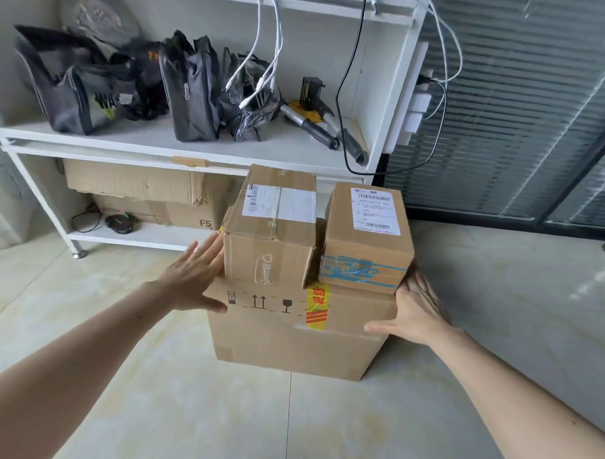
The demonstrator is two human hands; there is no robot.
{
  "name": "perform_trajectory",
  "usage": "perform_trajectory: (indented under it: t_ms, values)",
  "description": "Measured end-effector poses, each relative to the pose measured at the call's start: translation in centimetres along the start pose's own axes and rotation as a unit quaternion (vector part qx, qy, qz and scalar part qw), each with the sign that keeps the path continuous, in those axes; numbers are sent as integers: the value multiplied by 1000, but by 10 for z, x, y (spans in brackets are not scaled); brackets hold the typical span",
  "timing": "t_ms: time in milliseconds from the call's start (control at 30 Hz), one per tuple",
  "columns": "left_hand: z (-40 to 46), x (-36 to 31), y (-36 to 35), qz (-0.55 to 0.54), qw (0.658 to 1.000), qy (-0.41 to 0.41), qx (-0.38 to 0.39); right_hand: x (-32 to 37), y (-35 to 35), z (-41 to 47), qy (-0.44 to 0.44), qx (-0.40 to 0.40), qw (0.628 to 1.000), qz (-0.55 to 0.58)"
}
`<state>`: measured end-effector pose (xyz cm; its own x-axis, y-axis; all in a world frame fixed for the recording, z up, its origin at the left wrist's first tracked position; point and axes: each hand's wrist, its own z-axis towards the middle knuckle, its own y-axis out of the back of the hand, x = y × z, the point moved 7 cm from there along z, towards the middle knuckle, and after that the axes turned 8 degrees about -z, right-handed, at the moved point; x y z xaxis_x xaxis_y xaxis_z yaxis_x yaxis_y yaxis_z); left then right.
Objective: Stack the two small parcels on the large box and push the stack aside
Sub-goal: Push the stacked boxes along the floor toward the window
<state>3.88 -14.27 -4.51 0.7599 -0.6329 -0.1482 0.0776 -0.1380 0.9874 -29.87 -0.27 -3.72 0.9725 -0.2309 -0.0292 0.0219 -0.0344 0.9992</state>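
Observation:
A large cardboard box [290, 335] stands on the tiled floor, with yellow tape and handling symbols on its front. Two small parcels sit side by side on top of it. The left parcel [270, 238] has a white label and clear tape. The right parcel [366, 242] carries a barcode label and blue tape. My left hand [193, 277] lies flat against the large box's upper left corner, fingers spread and touching the left parcel's side. My right hand [415, 312] presses flat on the large box's right side, below the right parcel.
A white shelf unit [201, 150] stands right behind the stack, holding dark bags, cables and tools, with cardboard boxes [134, 185] on its lower shelf. Slatted blinds [503, 133] cover the right back. Tiled floor [498, 277] spreads left, right and in front.

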Motion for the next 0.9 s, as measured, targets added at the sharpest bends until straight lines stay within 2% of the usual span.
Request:
perform_trajectory:
  t_ms: [233,533,733,900]
  values:
    - [8,-5,-3,-72,992,-90,-60,3,-13,1,1,19,997,75]
    - [13,-21,-11,-62,989,-118,-66,-9,-13,-11,-19,0,991,133]
    - [38,-72,-25,-55,985,-154,-48,-65,-19,-47,-66,16,989,128]
    - [71,-142,-36,-14,980,-193,-50,-128,-19,-78,-121,8,988,92]
